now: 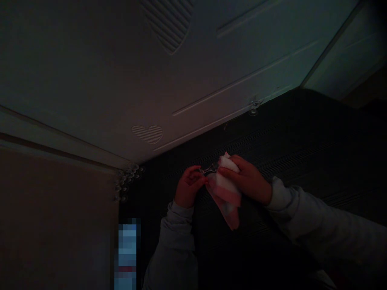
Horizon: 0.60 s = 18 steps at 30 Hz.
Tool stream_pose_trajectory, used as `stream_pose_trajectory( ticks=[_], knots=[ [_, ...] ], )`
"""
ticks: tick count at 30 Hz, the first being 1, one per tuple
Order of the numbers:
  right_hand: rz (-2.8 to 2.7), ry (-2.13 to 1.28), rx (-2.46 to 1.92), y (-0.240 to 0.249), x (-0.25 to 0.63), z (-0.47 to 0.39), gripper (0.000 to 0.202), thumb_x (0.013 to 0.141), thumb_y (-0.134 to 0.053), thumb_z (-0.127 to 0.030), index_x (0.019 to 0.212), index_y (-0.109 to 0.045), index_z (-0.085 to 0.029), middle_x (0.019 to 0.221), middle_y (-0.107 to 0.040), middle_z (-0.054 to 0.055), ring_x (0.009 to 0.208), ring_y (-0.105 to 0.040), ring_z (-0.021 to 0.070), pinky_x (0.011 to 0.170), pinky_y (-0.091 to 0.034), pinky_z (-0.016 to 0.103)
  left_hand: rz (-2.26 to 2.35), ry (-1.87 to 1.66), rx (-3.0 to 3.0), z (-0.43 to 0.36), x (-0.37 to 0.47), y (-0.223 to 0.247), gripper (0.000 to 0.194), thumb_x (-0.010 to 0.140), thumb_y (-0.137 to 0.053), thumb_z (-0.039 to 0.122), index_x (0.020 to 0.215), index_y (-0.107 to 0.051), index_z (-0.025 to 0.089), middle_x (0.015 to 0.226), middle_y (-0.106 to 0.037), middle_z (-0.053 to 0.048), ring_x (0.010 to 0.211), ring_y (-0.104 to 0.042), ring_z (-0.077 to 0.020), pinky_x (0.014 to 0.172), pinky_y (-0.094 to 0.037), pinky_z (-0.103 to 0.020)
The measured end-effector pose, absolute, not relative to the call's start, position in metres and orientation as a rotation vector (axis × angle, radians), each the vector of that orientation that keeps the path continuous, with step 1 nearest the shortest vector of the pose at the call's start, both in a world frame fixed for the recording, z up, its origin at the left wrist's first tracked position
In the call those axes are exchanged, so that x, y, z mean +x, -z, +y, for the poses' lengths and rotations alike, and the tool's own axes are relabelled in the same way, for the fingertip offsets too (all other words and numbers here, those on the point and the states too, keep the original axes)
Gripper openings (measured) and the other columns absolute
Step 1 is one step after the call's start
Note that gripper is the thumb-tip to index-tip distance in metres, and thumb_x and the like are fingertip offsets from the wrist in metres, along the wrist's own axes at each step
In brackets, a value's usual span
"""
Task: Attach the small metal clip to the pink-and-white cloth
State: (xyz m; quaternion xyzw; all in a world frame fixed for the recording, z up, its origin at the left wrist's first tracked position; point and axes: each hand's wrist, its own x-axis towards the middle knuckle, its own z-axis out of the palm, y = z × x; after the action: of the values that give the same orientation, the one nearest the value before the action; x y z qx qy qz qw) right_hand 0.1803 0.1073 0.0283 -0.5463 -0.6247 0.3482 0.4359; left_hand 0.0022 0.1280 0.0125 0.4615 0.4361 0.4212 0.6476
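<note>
In the head view my left hand point(188, 186) pinches a small clear stemmed piece point(207, 171), which looks like a tiny glass goblet; the dim light hides its exact shape. Closed around a pink and white cloth point(227, 192), my right hand point(246, 181) is just right of the clear piece. The cloth hangs down below both hands, and its left edge meets the left fingertips. Whether the cloth touches the clear piece I cannot tell.
Several similar clear pieces point(128, 179) cluster in the left corner of the dark wood-grained surface point(287, 141). Another clear piece point(254, 108) stands by the pale panel with embossed hearts point(148, 134). A bright pixelated screen point(127, 251) is at lower left.
</note>
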Motion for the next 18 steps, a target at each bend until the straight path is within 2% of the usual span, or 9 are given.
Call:
stream_pose_trajectory(
  ticks=[6, 10, 18],
  knots=[
    [-1.627, -0.792, -1.298, -0.0298, 0.1811, 0.1074, 0.014, 0.073, -0.052, -0.03, 0.076, -0.056, -0.017, 0.076, -0.049, 0.002, 0.073, -0.049, 0.0146, 0.066, -0.04, 0.028, 1.004, -0.953, 0.992, 0.1283, 0.003, -0.0137, 0.034, 0.059, -0.064, 0.017, 0.09, -0.05, 0.017, 0.065, -0.06, 0.002, 0.059, -0.056, -0.0096, 0.061, -0.043, -0.025],
    [-1.675, -0.751, -1.243, -0.029, 0.1814, 0.107, 0.013, 0.073, -0.053, -0.029, 0.079, -0.056, -0.018, 0.08, -0.05, 0.003, 0.079, -0.048, 0.0161, 0.071, -0.04, 0.03, 0.999, -0.951, 0.963, 0.1285, 0.0027, -0.0133, 0.029, 0.06, -0.063, 0.023, 0.084, -0.05, 0.015, 0.062, -0.06, 0.0, 0.056, -0.055, -0.01, 0.059, -0.042, -0.025],
    [-1.72, -0.744, -1.259, -0.0315, 0.1809, 0.106, 0.013, 0.074, -0.051, -0.031, 0.073, -0.054, -0.018, 0.073, -0.048, 0.002, 0.072, -0.048, 0.0143, 0.066, -0.04, 0.027, 0.969, -0.949, 0.967, 0.1286, 0.0036, -0.0157, 0.022, 0.062, -0.061, 0.03, 0.073, -0.049, 0.015, 0.057, -0.058, 0.001, 0.054, -0.054, -0.0102, 0.058, -0.041, -0.026]
  ],
)
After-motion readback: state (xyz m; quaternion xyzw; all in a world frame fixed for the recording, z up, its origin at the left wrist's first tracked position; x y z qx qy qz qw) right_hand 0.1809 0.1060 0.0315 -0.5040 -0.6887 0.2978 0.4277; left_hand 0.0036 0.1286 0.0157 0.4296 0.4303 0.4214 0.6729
